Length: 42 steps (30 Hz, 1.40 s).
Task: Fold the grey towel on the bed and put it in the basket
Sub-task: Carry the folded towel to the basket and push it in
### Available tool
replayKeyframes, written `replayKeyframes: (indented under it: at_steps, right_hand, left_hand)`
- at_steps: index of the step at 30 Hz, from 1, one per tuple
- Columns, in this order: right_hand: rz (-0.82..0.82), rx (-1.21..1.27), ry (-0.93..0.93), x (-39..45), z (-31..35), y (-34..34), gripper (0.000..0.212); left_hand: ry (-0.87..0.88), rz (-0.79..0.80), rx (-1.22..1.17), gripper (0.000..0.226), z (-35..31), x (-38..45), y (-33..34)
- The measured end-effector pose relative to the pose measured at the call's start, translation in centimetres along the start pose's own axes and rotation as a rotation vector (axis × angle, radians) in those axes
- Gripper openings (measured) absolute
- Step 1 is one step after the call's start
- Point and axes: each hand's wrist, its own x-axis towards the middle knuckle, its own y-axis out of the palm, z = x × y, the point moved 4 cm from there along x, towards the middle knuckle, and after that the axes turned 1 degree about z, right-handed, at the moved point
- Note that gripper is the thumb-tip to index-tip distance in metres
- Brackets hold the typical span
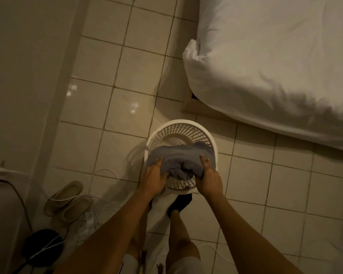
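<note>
the grey towel [178,157], folded into a thick bundle, sat in the mouth of the white basket [186,123], partly above the rim. the left hand [154,175] and right hand [207,175] gripped its near edge, fingers curled over the cloth, one at each side. beyond the fingertips the basket looked hollow. letting go unevenly could probably unroll the fold or leave a corner draped over the rim.

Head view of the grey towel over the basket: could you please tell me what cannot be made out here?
- Bottom of the white lattice plastic basket: hidden by the bundled grey towel.
- Fingertips of the left hand and right hand: buried in towel folds.
- How neatly the towel is folded: bunched and dim.
- White bed: cut off by the right edge.
</note>
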Motion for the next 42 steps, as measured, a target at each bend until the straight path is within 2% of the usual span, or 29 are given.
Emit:
replayKeyframes:
  at_steps: [3,13,17,20,22,24,25,27,32,36,39,42]
  right_hand:
    - [0.007,0.059,-0.032,-0.1,0.0,0.3,0.078]
    - [-0.015,0.197,-0.053,-0.9,0.6,0.1,0.078]
    - [-0.049,0.351,-0.038,-1.5,0.8,0.4,0.078]
    - [-0.053,0.37,-0.066,-1.6,0.9,0.4,0.073]
    - [-0.043,0.356,-0.091,-1.6,1.0,0.1,0.072]
    - [-0.025,0.308,-0.121,-1.3,0.8,-0.2,0.069]
    - [-0.014,0.273,-0.141,-1.1,0.7,-0.3,0.066]
    - [0.002,0.16,-0.189,-0.5,0.5,-0.4,0.064]
    - [0.026,-0.105,-0.277,1.6,1.2,-0.2,0.071]
    - [0.037,-0.31,-0.34,4.3,1.4,0.2,0.07]
    - [0.13,-0.506,-0.425,6.5,1.2,2.6,0.071]
    - [0.185,-0.583,-0.447,7.7,0.4,6.5,0.07]
  left_hand:
    - [0.012,-0.013,-0.098,0.046,-0.9,0.1,0.0]
    - [-0.008,-0.029,-0.232,0.037,-1.8,-0.5,0.5]
    - [-0.124,-0.017,-0.313,0.039,-1.9,-0.8,1.4]
    - [-0.179,0.029,-0.387,0.041,-1.9,-1.1,2.1]
    - [-0.269,0.096,-0.566,0.033,-1.8,-1.3,2.7]
    - [-0.454,0.222,-0.877,0.019,-2.1,-1.8,3.0]
    - [-0.517,0.292,-0.997,0.02,-2.1,-2.0,3.1]
    - [-0.547,0.355,-1.133,0.028,-1.5,-1.8,3.2]
    - [-0.566,0.345,-1.393,0.05,-0.2,-0.1,4.2]
    - [-0.635,0.385,-1.454,0.068,2.6,3.0,6.6]
    - [-0.707,0.447,-1.366,0.068,4.9,4.4,8.4]
    - [-0.722,0.388,-1.39,0.064,6.7,5.1,9.9]
